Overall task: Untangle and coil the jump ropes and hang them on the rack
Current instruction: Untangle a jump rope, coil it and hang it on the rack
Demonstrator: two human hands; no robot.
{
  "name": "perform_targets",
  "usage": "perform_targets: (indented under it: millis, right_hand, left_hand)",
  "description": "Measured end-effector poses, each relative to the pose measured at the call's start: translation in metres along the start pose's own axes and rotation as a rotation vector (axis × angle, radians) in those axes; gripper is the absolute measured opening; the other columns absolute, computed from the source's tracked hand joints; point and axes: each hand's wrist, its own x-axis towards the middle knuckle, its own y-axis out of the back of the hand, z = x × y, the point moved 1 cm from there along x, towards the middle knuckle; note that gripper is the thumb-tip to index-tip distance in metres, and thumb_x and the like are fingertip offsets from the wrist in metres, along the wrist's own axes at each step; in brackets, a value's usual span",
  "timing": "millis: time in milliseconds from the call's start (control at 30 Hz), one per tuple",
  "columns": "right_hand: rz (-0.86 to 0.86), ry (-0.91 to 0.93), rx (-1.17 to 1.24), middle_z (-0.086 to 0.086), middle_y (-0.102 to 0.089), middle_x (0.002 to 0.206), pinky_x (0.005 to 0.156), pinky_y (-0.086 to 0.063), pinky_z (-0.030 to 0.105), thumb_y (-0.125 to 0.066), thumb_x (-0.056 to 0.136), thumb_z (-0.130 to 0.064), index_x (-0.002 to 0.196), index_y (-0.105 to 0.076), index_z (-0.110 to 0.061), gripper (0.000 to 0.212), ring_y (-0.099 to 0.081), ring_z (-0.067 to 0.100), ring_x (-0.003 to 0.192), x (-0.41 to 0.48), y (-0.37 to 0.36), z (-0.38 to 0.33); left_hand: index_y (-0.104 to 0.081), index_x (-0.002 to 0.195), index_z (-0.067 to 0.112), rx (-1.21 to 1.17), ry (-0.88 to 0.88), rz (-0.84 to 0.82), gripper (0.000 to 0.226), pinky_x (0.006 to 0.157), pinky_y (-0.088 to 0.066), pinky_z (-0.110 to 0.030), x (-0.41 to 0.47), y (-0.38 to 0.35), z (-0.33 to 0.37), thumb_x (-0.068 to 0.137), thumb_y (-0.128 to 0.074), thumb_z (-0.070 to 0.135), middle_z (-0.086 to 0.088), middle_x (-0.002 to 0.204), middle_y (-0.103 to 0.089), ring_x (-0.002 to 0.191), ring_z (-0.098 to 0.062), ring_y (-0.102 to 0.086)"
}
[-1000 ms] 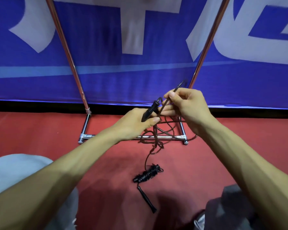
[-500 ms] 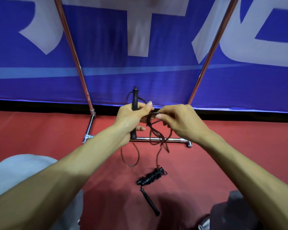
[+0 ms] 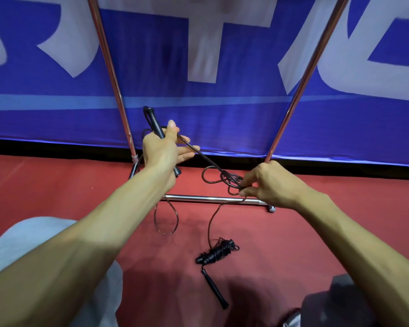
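Pinching a tangled knot (image 3: 232,182) in the jump rope (image 3: 198,153) between thumb and fingertips, the right hand (image 3: 269,185) held it near the bottom bar of the rack (image 3: 210,198). The left hand (image 3: 161,149) gripped a black handle (image 3: 154,122) under its thumb, the other fingers loosely spread beneath the taut rope running to the knot. From there the rope dropped to a wound bundle (image 3: 216,252) and a second handle (image 3: 215,289) on the red floor (image 3: 293,232).

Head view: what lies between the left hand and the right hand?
In the head view, a stretch of dark rope runs from the left hand down to tangled loops pinched by the right hand.
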Motion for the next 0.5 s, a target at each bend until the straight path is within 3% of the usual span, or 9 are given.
perform_targets:
  millis: [100,200,267,400,500]
  right_hand:
    - [-0.009,0.027,0.138,-0.008,-0.071,0.08,0.064,-0.042,0.01,-0.07,0.085,-0.029,0.082,-0.074,-0.024,0.007,-0.061,-0.001,0.072,-0.002,0.001,-0.012]
    - [0.099,0.044,0.345,-0.003,-0.069,0.073,0.069,-0.049,0.023,-0.066,0.089,-0.025,0.076,-0.067,-0.021,0.013,-0.062,0.006,0.068,-0.001,0.003,-0.023]
    - [0.156,0.046,0.508,0.002,-0.07,0.076,0.078,-0.054,0.035,-0.064,0.09,-0.02,0.082,-0.07,-0.016,0.01,-0.067,0.016,0.074,0.0,0.007,-0.026]
    - [0.236,0.005,0.704,0.015,-0.07,0.081,0.079,-0.055,0.049,-0.062,0.091,-0.014,0.083,-0.07,-0.012,0.012,-0.067,0.035,0.081,0.002,0.009,-0.026]
    - [0.287,-0.048,0.893,0.019,-0.07,0.089,0.08,-0.058,0.047,-0.058,0.094,-0.011,0.086,-0.069,-0.006,0.014,-0.07,0.032,0.085,0.003,0.011,-0.027]
  left_hand:
    - [-0.05,0.087,0.011,-0.024,-0.011,-0.034,0.025,0.052,-0.055,-0.026,-0.003,-0.004,-0.001,0.103,-0.046,0.03,-0.006,0.075,-0.059,0.056,-0.02,-0.07]
    - [-0.051,0.089,0.003,-0.054,0.021,-0.092,0.033,0.059,-0.058,-0.027,-0.003,-0.006,-0.004,0.102,-0.046,0.033,-0.008,0.078,-0.062,0.062,-0.019,-0.072]
    - [-0.048,0.105,-0.002,-0.05,0.007,-0.153,0.036,0.063,-0.06,-0.031,-0.005,-0.01,-0.007,0.101,-0.047,0.034,-0.014,0.087,-0.065,0.071,-0.021,-0.073]
    - [-0.034,0.121,0.018,-0.001,-0.005,-0.36,0.026,0.088,-0.057,-0.041,-0.015,-0.018,-0.017,0.103,-0.039,0.037,-0.017,0.107,-0.069,0.094,-0.026,-0.072]
    - [-0.039,0.132,0.03,0.12,-0.065,-0.593,0.029,0.093,-0.055,-0.035,-0.022,-0.019,-0.024,0.103,-0.043,0.029,-0.016,0.113,-0.068,0.104,-0.023,-0.069]
